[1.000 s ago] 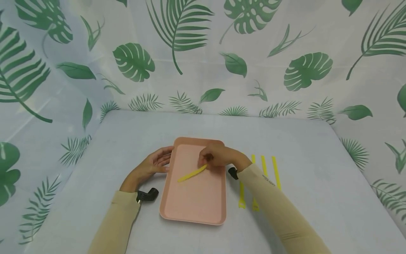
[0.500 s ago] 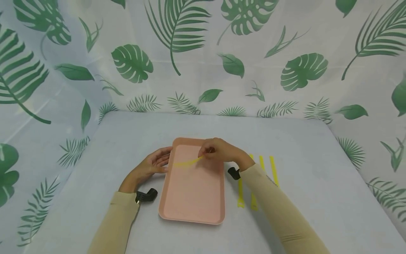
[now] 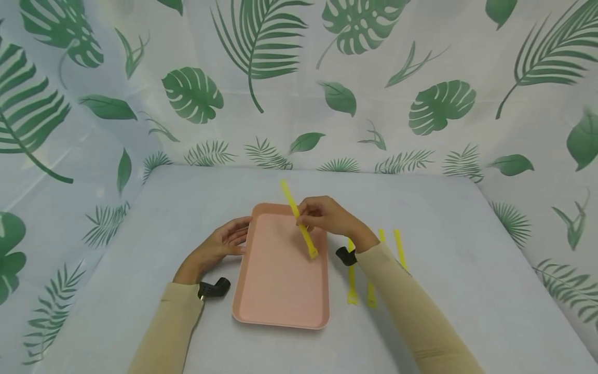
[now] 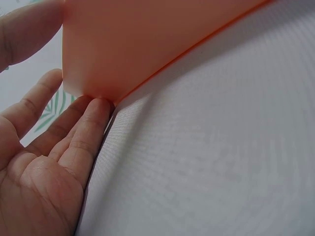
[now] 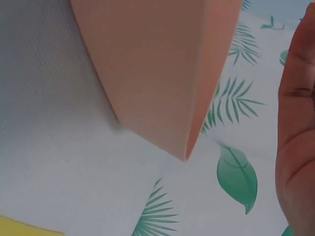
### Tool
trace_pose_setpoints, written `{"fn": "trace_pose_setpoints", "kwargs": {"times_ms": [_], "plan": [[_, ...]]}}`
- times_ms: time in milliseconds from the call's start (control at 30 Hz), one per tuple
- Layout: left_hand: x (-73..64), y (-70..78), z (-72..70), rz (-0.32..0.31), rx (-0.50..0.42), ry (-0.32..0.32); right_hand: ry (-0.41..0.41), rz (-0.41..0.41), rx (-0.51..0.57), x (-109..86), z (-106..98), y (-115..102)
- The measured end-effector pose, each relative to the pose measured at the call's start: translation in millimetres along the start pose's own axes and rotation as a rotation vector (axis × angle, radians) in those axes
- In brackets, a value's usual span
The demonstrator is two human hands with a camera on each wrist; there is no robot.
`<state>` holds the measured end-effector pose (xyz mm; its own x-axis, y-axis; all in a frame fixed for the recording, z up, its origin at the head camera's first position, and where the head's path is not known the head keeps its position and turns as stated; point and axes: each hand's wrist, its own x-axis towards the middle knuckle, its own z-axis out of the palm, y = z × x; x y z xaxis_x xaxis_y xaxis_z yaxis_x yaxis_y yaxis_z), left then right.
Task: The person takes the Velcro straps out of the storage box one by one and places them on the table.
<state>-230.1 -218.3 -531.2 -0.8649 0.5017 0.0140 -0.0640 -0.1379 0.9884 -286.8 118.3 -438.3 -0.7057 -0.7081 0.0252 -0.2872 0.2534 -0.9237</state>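
Observation:
My right hand [image 3: 329,215] pinches a yellow cable tie [image 3: 307,241], a flat strap with a wider head, over the upper right of a pink tray [image 3: 280,285]. The tie slants, with its head low over the tray and its tail past the far rim. In the right wrist view, part of the right hand [image 5: 298,132] shows at the right edge; the tie is out of that view. At the tray's left side, my left hand [image 3: 219,246] has its fingers loosely extended. The left wrist view shows the fingertips [image 4: 98,110] against the tray wall [image 4: 133,44].
To the right of the tray, several yellow ties [image 3: 352,283] lie side by side on the white tabletop [image 3: 448,270], partly hidden by the right forearm [image 3: 402,306]. A leaf-printed cloth [image 3: 280,119] hangs behind and at both sides.
The right hand has risen toward the tray's far right. The tie has swung from pointing left across the tray to pointing away, its head now visible. The left hand keeps its place.

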Motion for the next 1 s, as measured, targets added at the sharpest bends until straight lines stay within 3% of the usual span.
{"fn": "trace_pose_setpoints", "kwargs": {"times_ms": [600, 1000], "plan": [[-4.3, 1.9, 1.8, 0.002, 0.008, -0.004, 0.136, 0.098, 0.111, -34.6, -8, 0], [-5.2, 1.2, 2.3, 0.009, 0.004, -0.006, 0.222, 0.097, 0.113, -68.7, -22, 10]]}}
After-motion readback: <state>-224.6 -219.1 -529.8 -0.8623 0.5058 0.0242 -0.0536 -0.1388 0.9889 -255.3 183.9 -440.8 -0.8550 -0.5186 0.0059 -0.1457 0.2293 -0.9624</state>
